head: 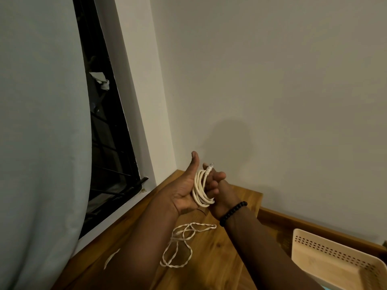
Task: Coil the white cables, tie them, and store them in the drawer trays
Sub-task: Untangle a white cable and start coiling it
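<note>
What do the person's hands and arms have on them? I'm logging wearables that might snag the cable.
Both forearms are bare, with no sleeves in view and no gloves on either hand. The right hand has a bracelet of round black beads at its wrist. The left hand shows no bracelet, watch or ring.

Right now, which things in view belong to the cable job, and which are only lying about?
For the job:
- coiled white cable, held between left hand and right hand
- loose twisted white cable on the wooden top
- cream perforated plastic tray

Lying about:
- pale blue curtain
- dark barred window
</note>
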